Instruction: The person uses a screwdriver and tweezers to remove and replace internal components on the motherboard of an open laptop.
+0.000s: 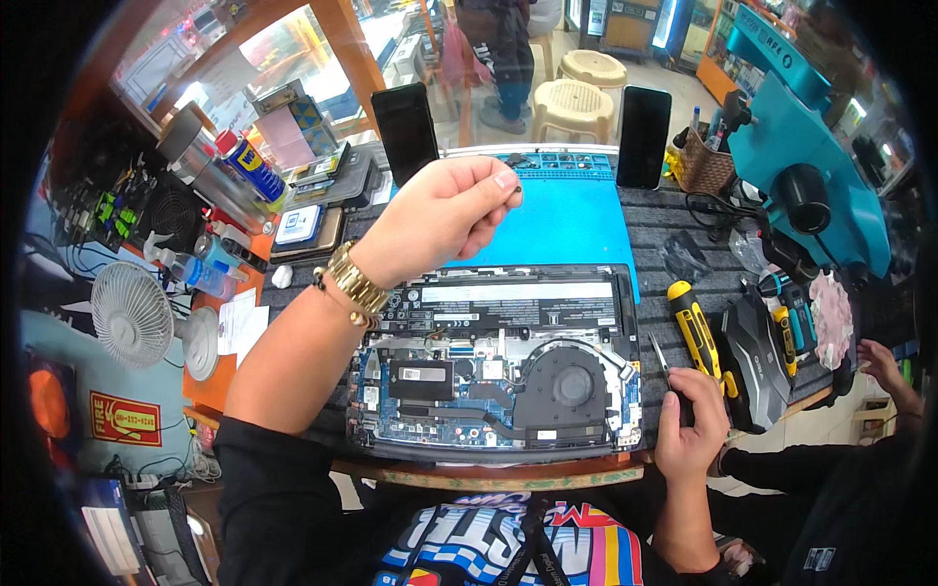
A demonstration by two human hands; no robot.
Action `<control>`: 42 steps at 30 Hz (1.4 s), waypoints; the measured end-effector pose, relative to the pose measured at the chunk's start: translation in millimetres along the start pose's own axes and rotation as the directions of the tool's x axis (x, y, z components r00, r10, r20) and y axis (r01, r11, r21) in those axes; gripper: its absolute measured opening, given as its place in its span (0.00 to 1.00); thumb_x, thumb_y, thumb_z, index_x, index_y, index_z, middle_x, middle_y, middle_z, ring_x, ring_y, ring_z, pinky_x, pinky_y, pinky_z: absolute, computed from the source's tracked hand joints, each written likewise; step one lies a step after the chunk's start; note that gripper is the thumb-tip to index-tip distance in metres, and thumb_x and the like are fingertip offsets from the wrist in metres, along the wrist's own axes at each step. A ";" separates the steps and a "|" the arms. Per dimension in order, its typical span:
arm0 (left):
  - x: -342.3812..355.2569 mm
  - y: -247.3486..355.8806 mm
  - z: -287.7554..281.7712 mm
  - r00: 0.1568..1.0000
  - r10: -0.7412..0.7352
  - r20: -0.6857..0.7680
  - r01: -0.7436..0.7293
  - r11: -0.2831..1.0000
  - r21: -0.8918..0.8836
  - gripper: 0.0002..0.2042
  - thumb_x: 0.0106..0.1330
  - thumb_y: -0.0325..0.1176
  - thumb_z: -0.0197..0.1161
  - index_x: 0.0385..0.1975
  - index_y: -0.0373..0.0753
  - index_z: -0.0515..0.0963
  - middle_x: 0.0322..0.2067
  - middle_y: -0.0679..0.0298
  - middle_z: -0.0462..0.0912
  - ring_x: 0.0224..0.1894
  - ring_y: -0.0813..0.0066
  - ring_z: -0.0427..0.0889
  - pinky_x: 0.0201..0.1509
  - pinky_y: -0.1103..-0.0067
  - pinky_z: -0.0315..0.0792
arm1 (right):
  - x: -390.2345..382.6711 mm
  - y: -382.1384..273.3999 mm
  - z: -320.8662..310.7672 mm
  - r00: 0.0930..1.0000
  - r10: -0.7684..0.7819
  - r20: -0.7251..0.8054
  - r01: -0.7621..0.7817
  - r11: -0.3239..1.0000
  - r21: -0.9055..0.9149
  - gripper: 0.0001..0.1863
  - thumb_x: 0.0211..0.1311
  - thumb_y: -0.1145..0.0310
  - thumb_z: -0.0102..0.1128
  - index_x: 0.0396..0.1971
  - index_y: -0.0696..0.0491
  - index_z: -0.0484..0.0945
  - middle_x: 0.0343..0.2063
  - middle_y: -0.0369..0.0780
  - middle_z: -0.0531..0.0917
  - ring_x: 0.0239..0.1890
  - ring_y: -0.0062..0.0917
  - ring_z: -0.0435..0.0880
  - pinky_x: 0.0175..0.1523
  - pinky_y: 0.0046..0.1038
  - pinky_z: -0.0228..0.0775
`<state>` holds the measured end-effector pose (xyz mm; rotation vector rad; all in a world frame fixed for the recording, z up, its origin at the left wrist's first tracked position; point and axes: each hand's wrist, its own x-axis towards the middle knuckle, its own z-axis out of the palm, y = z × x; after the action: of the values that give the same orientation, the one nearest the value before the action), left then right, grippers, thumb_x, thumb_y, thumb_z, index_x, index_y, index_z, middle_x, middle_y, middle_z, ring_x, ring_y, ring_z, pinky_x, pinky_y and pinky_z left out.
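An opened laptop lies before me, its battery, circuit board and round cooling fan exposed. Over the blue repair mat behind it, my left hand is raised, thumb and fingertips pinched together. A tiny dark speck shows at those fingertips, too small to name. Beside the laptop's right edge, my right hand is closed around slim metal tweezers, tips pointing away from me. Small bits sit in the compartments along the mat's far edge.
Yellow-and-black screwdriver and a dark box lie right of my right hand. A teal microscope stands behind them. Two phones stand upright at the back. A white fan and spray can are left. Another person's hand shows far right.
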<state>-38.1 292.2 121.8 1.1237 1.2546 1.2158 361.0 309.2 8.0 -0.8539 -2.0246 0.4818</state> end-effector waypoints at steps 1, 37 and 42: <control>-7.5 2.1 5.5 1.000 0.005 -0.016 -0.005 1.000 0.018 0.14 0.89 0.41 0.56 0.40 0.40 0.78 0.28 0.74 0.74 0.20 0.88 0.65 0.22 0.85 0.58 | -0.5 -0.3 0.3 1.000 0.013 0.003 -0.013 1.000 0.011 0.10 0.64 0.84 0.64 0.44 0.65 0.85 0.46 0.51 0.90 0.49 0.43 0.90 0.60 0.39 0.79; -127.3 -1.0 104.0 0.973 0.146 -0.180 -0.194 0.937 -0.290 0.14 0.86 0.39 0.62 0.40 0.34 0.82 0.25 0.73 0.76 0.19 0.87 0.70 0.22 0.84 0.63 | 11.7 3.0 -21.6 0.975 -0.170 -0.139 0.121 0.944 -0.306 0.17 0.64 0.75 0.71 0.52 0.58 0.86 0.51 0.48 0.88 0.54 0.48 0.84 0.61 0.43 0.76; -104.4 -26.0 124.4 0.969 0.206 -0.132 -0.236 0.931 -0.277 0.12 0.87 0.38 0.61 0.45 0.35 0.81 0.29 0.73 0.77 0.23 0.88 0.71 0.25 0.86 0.64 | 40.7 2.4 -29.0 0.994 0.019 0.112 0.052 0.800 -0.598 0.19 0.66 0.63 0.75 0.53 0.56 0.86 0.47 0.46 0.84 0.53 0.47 0.82 0.60 0.48 0.75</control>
<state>92.1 193.1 104.9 1.0138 0.9983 1.5888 370.1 340.7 45.8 -1.2020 -2.3262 -0.1588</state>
